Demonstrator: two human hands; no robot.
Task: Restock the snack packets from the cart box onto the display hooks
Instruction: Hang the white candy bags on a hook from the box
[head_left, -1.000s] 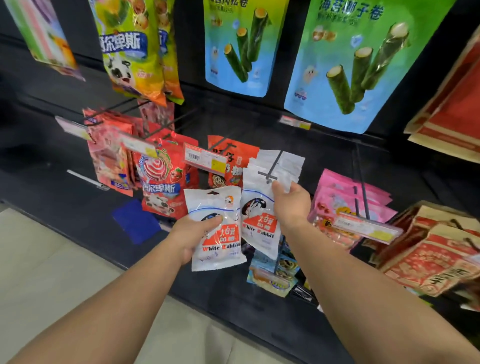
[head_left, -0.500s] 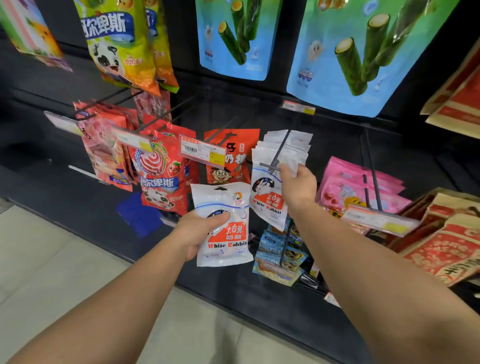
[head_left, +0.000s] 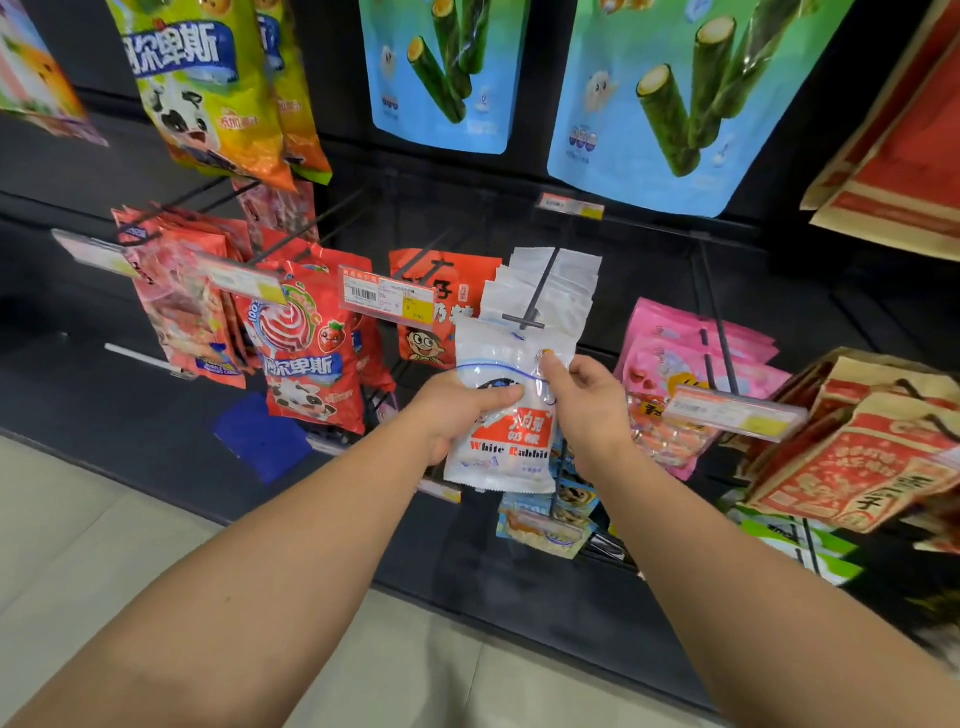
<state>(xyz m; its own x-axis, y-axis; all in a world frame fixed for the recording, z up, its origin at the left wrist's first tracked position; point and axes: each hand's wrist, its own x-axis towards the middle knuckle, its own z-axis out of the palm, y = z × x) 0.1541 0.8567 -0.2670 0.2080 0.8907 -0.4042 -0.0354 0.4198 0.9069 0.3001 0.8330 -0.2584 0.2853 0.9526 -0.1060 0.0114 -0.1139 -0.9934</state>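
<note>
A white White Rabbit candy packet (head_left: 506, 441) is held upright in front of the black display hook (head_left: 535, 293). My left hand (head_left: 460, 410) grips its left side, thumb across the front. My right hand (head_left: 587, 395) pinches the packet's upper right edge. The packet's top sits just below the hook's T-shaped tip. Several more white packets (head_left: 545, 283) hang on that hook behind it. The cart box is out of view.
Red lollipop bags (head_left: 306, 343) hang to the left, pink packets (head_left: 680, 364) and brown-red bags (head_left: 872, 457) to the right. Blue seaweed-roll pouches (head_left: 675, 93) hang above. Price tags (head_left: 387, 299) stick out on hook ends. Small blue packets (head_left: 545, 525) hang below.
My right hand let go of the packets hanging on the hook and came down onto the packet in my left hand. My left hand carried that packet right, under the hook tip.
</note>
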